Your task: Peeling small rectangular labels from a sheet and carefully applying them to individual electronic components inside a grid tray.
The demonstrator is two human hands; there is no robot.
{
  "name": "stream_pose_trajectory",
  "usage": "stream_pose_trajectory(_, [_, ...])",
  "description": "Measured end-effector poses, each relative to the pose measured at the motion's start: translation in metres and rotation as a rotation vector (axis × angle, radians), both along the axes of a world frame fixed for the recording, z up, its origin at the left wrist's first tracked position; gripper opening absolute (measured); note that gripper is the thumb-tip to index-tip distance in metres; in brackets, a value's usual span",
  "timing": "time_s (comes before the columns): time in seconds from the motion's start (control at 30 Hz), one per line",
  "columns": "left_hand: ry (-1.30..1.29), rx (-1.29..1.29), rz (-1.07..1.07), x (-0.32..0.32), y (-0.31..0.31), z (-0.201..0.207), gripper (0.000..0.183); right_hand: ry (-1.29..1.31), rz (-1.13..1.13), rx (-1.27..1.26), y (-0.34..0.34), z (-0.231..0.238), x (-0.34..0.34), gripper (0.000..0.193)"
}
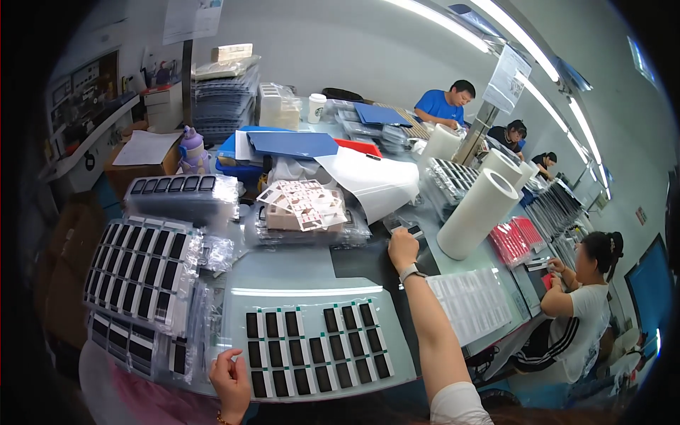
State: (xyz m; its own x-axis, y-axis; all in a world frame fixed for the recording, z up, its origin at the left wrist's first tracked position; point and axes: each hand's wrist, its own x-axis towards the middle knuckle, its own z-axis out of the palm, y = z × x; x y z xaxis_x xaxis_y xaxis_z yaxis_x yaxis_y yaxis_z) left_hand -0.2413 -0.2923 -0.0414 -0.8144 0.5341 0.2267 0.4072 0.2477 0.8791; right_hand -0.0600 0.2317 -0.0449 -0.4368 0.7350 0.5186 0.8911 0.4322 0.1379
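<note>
My right hand [404, 249] reaches to the middle of the table, its fingers closed on a small black-and-white rectangular panel [416, 231] over a black mat [354, 261]. Fingers partly cover that piece. My left hand [231, 382] rests near the front edge with its fingers curled in and nothing visible in them. Just right of it, several dark panels [297, 352] with white strips and green tabs lie in three rows on a pale translucent sheet [398, 354]. The top row has a gap in its middle.
Clear trays of similar panels [138, 265] are stacked at left. Behind the mat stand bagged packs with printed sticker sheets [304, 202] and a white sheet [379, 184]. At right are a white roll [478, 216], white strips [469, 304] and a seated co-worker [577, 297]; others sit farther back.
</note>
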Motion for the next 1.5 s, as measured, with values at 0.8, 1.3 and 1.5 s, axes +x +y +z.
stream_pose_trajectory(0.8, [-0.335, 0.518, -0.824, 0.122, 0.067, 0.073, 0.06, 1.905, 0.587, -1.345, -0.401, 0.095, 0.113, 0.018])
stream_pose_trajectory(1.3, [-1.173, 0.219, -1.172, 0.145, 0.061, 0.062, 0.063, 1.692, 0.394, -0.962, -0.431, 0.069, 0.179, 0.031])
stream_pose_trajectory(1.5, [-1.042, 0.031, -1.112, 0.171, 0.031, 0.045, 0.032, 1.879, 0.325, -0.895, -0.423, 0.045, 0.179, 0.038])
